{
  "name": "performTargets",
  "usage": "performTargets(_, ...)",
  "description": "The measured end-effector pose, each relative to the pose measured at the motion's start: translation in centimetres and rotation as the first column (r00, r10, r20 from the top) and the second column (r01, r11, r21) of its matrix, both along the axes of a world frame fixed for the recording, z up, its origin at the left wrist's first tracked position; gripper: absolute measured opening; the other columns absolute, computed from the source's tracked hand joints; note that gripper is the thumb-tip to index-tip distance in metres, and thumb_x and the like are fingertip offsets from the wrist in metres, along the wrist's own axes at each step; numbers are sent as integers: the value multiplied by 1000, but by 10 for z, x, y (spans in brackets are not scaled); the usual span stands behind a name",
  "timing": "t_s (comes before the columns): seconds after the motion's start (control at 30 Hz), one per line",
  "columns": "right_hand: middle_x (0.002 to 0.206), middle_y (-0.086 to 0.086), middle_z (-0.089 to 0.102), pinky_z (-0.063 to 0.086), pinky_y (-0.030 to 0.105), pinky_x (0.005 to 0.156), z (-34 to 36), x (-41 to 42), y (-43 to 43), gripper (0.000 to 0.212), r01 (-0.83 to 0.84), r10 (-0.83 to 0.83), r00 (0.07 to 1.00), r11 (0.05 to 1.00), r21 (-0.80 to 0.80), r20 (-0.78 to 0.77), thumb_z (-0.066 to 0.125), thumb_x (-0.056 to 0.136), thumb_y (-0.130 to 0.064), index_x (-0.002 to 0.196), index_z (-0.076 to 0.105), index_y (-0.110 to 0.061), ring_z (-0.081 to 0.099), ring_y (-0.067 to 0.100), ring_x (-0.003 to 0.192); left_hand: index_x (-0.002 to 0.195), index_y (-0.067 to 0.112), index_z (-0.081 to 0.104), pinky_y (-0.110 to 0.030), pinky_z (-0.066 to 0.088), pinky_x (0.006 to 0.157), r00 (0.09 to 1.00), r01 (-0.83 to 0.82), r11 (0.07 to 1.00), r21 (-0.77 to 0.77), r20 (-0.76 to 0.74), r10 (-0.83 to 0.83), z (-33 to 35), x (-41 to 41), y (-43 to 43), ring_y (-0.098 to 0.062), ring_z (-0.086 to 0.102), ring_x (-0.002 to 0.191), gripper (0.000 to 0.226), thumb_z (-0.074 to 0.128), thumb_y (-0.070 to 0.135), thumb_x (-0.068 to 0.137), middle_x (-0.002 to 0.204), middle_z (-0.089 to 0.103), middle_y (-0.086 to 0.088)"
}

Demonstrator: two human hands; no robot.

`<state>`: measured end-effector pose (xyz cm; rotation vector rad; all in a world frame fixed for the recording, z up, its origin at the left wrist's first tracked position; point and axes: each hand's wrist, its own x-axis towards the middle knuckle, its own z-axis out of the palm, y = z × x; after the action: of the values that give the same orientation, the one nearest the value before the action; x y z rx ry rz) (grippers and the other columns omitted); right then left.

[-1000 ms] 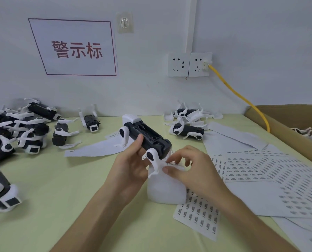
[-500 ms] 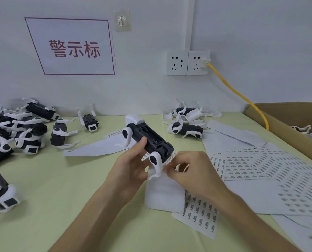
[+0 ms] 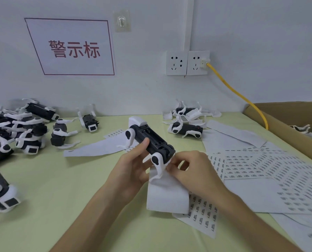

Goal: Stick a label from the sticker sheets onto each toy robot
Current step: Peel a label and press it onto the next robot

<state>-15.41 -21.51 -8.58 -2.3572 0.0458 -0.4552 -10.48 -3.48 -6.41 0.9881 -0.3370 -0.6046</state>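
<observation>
Pale green table (image 3: pixel 60 188) meets a white wall (image 3: pixel 260 51). At its centre the left hand (image 3: pixel 131 171) grips a black-and-white robot (image 3: pixel 151 140) clear of the surface, thumb on the black body. The right hand (image 3: pixel 193 171) pinches the robot's near end with curled fingers; I cannot tell whether a label lies under the fingertips. Just below the hands a white backing sheet (image 3: pixel 167 195) curls upward.

Sticker sheets (image 3: pixel 260 164) fan out from 3 to 5 o'clock, their rows of small dark print too fine to read. At 1 o'clock lie two robots (image 3: pixel 186 129), with a barcode (image 3: pixel 183 117) showing on the farther one. A heap (image 3: pixel 24 131) of more robots fills 9 to 10 o'clock. A cardboard box (image 3: pixel 288 128) stands at 2 o'clock.

On the wall at 11 o'clock a red-bordered sign (image 3: pixel 73 48) reads 警示标. A clear hook (image 3: pixel 122 21) is at 12, and a double socket (image 3: pixel 187 62) at 1 feeds a yellow cable (image 3: pixel 239 93).
</observation>
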Motion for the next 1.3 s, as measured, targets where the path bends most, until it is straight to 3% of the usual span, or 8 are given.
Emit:
performTargets(0.27, 65, -11, 70, 51, 15, 60, 4, 1, -7, 19, 94, -111, 990, 981, 171, 92, 69, 94, -15, 78, 73, -25, 66, 5, 57, 102, 23, 79, -29, 60, 72, 998, -69, 997, 15, -12, 69, -2, 2, 0, -20, 74, 103, 25, 79, 39, 83, 114, 75, -6)
performTargets(0.47, 67, -8, 73, 54, 16, 63, 13, -1, -9, 17, 91, -156, 974, 934, 346, 165, 70, 93, -10, 85, 76, -24, 69, 8, 58, 73, 33, 68, -38, 39, 104, 977, -214, 976, 32, 19, 213, 2, 6, 2, -19, 58, 98, 16, 81, 39, 80, 95, 62, -4)
performTargets(0.8, 80, -2, 78, 61, 32, 79, 15, 0, -10, 22, -10, -69, 988, 863, 505, 138, 68, 92, -2, 93, 78, -21, 76, 15, 74, 89, 26, 79, -23, 39, 89, 872, -430, 882, 192, 340, 351, 9, 5, 6, -12, 68, 96, 30, 78, 51, 71, 103, 79, 4)
performTargets(0.93, 84, -4, 78, 60, 34, 81, 16, -1, -8, 28, -38, -44, 988, 866, 498, 150, 68, 91, 1, 96, 77, -25, 76, 15, 74, 68, 27, 67, -37, 41, 89, 952, -266, 962, 64, 172, 252, 10, 7, 8, -18, 55, 75, 23, 71, 40, 88, 76, 56, -7)
performTargets(1.03, 85, -4, 78, 59, 32, 80, 16, -2, -7, 32, -51, -27, 987, 881, 471, 156, 66, 91, 3, 97, 77, -26, 76, 14, 74, 76, 17, 63, -56, 43, 107, 993, -84, 996, -21, 77, 85, 8, 8, 10, -31, 52, 95, 34, 70, 45, 94, 70, 50, -20)
performTargets(1.1, 86, -5, 78, 58, 27, 76, 17, -3, -7, 34, -69, -11, 985, 891, 450, 173, 65, 91, 3, 98, 76, -28, 75, 14, 73, 96, 5, 67, -64, 41, 112, 999, -2, 998, -58, 41, 4, 6, 9, 10, -36, 37, 115, 49, 81, 50, 85, 88, 59, -28)
performTargets(1.2, 84, -8, 77, 57, 23, 72, 18, -4, -4, 32, -66, -14, 979, 924, 376, 205, 71, 89, -3, 98, 76, -33, 74, 12, 73, 94, -3, 72, -64, 50, 104, 1000, 15, 995, -103, 1, -15, 6, 9, 9, -38, 25, 123, 57, 86, 50, 79, 134, 41, -27)
performTargets(1.3, 81, -12, 76, 56, 21, 72, 17, -6, -1, 37, -34, -30, 971, 964, 262, 237, 77, 85, -6, 95, 73, -42, 71, 9, 72, 112, 2, 72, -68, 46, 107, 999, -14, 997, -73, 36, 16, 8, 7, 8, -42, 44, 118, 51, 79, 46, 87, 129, 53, -29)
